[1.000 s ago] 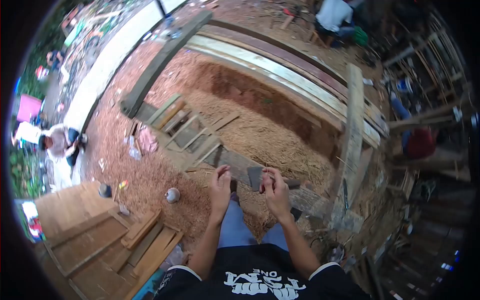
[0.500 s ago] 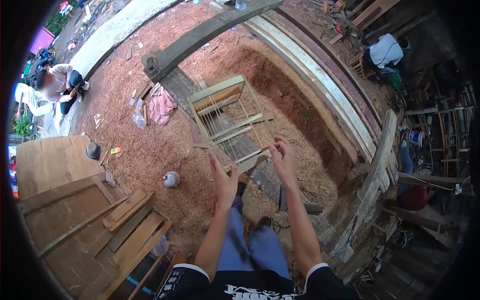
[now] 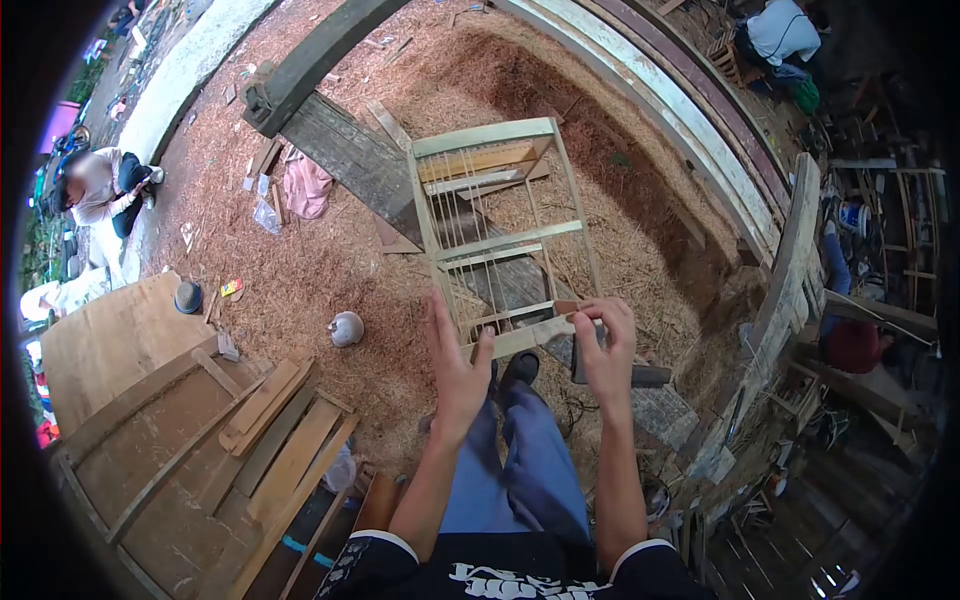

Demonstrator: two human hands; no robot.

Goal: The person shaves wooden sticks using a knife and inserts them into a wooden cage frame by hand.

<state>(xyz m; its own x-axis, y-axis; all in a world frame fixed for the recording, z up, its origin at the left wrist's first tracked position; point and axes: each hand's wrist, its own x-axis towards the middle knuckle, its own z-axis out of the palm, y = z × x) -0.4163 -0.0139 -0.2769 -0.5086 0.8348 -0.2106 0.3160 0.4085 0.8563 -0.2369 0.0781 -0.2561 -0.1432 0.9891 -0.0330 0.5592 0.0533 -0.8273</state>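
Observation:
A box-like frame of pale wood strips with thin parallel rods stands out in front of me, over a weathered plank. My left hand holds its near left corner, fingers along the outer side and thumb at the near rail. At the near right corner, my right hand has its fingers curled and pinched on the frame, beside a small brown patch of wood. Whether the frame's far end rests on the plank, I cannot tell.
Wood shavings cover the ground. Boards lie at lower left, near a round whitish object and a pink cloth. A beam slants at right. One person crouches at left; another bends over at upper right.
The view has shifted. The frame now sits farther right in view and is turned straighter away from me. My right hand's fingers have curled in more closely at its corner.

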